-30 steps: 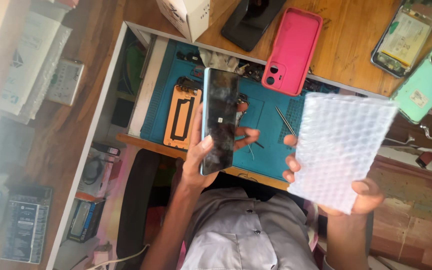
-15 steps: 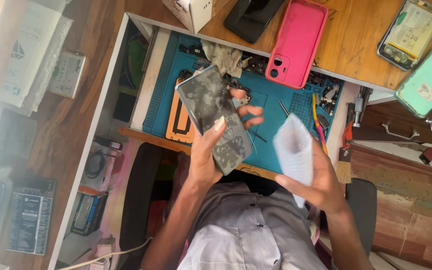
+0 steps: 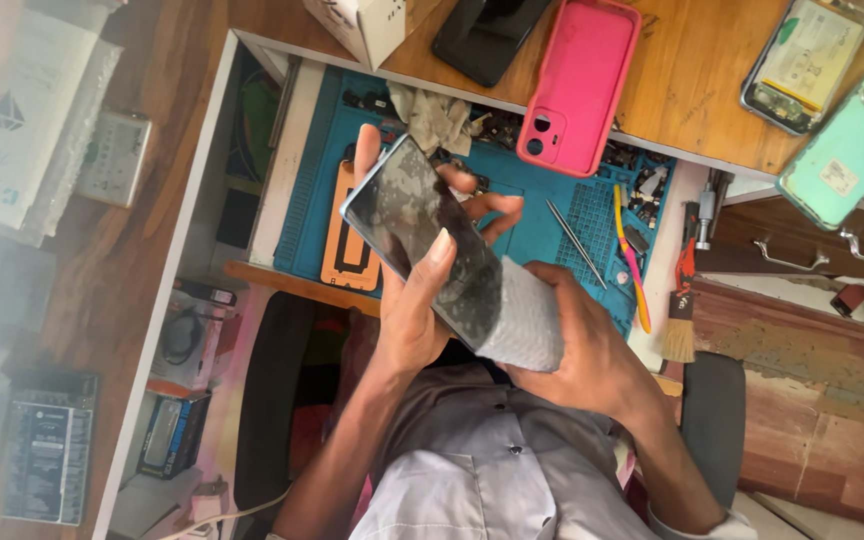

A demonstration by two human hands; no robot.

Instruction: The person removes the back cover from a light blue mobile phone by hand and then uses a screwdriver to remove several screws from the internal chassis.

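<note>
My left hand grips a dark-screened smartphone with a blue frame, thumb on the glass and fingers behind it. The phone is tilted, and its lower end sits inside the mouth of a white bubble-wrap pouch. My right hand holds that pouch from below and from the right. Both hands are above the near edge of a blue repair mat.
On the mat lie an orange phone frame, a crumpled cloth, tweezers, a yellow-pink tool and small parts. The wooden desk holds a pink case, a black phone, an opened phone, a mint phone and a white box. A brush lies at the right.
The bubble-wrap pouch, first held flat and apart at the right, has come to the phone. The phone has tilted and its lower end now sits in the pouch.
</note>
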